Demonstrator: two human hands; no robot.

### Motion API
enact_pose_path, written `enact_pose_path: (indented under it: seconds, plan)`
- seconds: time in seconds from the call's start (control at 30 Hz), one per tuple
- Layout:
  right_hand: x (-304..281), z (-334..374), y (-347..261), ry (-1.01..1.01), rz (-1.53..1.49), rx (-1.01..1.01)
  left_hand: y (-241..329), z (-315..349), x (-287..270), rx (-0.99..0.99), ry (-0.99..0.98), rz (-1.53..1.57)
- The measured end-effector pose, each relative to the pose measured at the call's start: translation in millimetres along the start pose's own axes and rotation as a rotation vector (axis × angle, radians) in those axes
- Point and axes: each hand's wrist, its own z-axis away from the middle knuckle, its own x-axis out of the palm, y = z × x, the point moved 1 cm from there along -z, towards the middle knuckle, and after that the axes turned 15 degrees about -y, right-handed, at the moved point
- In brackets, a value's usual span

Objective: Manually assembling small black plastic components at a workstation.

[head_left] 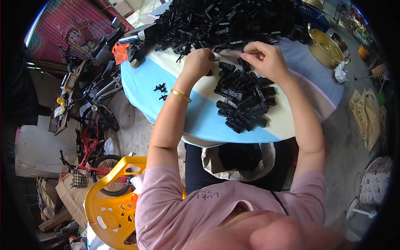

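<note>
My left hand is closed over the table, its fingers curled. A thin dark bit shows by its fingertips, but what it grips is hidden. Across a short gap, my right hand pinches a small black plastic part between thumb and finger. Just below the hands lies a near pile of black plastic parts, many of them long and clip-like. A large heap of similar black parts covers the far side of the table. Several tiny black pieces lie left of my left forearm.
A striped cloth covers the round table. An open white sack with dark contents sits at my lap. At the far right stands a gold-coloured pot. A yellow plastic chair and bicycles are on the left.
</note>
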Motion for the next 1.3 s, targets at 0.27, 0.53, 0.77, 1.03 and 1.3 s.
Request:
enact_pose_path:
  seconds: [0.27,0.53,0.77,1.03,1.3]
  plan:
    - [14,4,-35,0.13,-0.019,-0.191,38,20,-18,0.168,0.132,1.257]
    - [3,8,-30,0.219,-0.274,-0.063,61,30,-13,0.359,0.082,1.61]
    - [-5,6,-6,0.074,-0.508,-0.028,51,28,-16,0.666,-0.33,1.634]
    - [2,4,-28,-0.055,-0.072,-0.274,68,38,-21,0.667,-0.656,1.442]
    - [0,6,-28,-0.053,-0.412,0.008,68,43,-23,0.556,-0.235,1.238]
